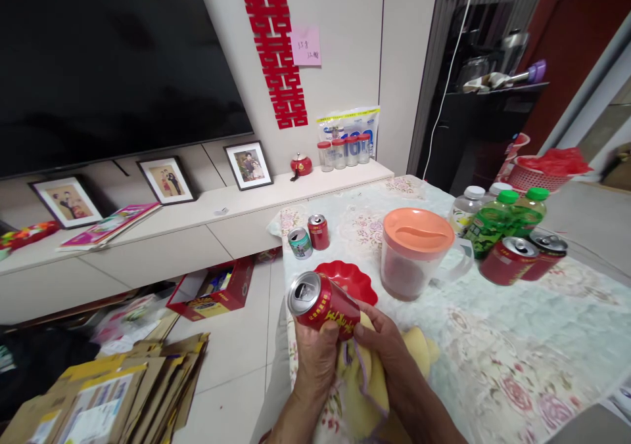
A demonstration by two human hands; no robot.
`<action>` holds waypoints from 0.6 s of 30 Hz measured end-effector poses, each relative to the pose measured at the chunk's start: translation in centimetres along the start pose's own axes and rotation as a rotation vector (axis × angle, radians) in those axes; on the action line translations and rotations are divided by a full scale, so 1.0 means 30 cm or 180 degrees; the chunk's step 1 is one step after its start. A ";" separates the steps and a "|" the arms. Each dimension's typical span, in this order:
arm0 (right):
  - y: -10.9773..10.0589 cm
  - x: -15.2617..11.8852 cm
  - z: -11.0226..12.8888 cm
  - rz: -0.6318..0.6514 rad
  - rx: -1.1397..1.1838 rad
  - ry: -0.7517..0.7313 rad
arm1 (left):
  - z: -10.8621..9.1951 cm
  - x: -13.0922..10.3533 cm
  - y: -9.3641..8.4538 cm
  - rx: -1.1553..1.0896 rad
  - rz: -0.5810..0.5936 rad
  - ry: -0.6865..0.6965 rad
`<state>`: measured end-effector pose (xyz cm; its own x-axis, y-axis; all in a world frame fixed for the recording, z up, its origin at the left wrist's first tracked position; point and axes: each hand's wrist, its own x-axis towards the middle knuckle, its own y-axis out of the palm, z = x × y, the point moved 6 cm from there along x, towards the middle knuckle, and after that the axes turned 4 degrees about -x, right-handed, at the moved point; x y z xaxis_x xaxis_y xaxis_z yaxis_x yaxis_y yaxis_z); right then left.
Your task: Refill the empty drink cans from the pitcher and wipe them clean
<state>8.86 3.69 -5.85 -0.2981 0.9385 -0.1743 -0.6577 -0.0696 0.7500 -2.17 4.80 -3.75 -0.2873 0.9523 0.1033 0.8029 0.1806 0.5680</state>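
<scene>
A red drink can (323,303) with yellow lettering is tilted over the near side of the table, its opened silver top facing up and left. My left hand (315,358) is wrapped round its lower side. At its base my right hand (384,339) grips a yellow cloth (363,385) with a purple edge and presses it against the can. Part of the cloth hangs down between my forearms. Just behind the can lies a red scalloped dish (352,281), partly hidden by it.
A clear pitcher (407,276) with an orange lid stands mid-table. Bottles (503,217) and two red cans (510,260) are at its right. A small green can (300,242) and another red can (319,232) stand far left. Flattened cardboard (128,378) and a red box (217,289) lie on the floor.
</scene>
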 end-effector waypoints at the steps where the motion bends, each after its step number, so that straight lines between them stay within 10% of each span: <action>1: -0.007 0.003 -0.007 -0.0013 0.0011 0.0042 | 0.001 -0.001 -0.004 0.0022 -0.0018 -0.0001; 8: -0.069 0.022 -0.019 -0.0638 0.0088 -0.0083 | 0.023 -0.016 -0.044 0.0277 -0.0353 0.0025; 18: -0.014 -0.005 -0.027 -0.0291 -0.0281 -0.0291 | 0.010 -0.001 -0.040 0.0206 -0.0321 0.0216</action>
<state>8.62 3.32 -6.66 -0.1725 0.9689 -0.1775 -0.7386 -0.0080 0.6741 -2.97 4.63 -4.69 -0.4011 0.9101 0.1046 0.7997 0.2921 0.5246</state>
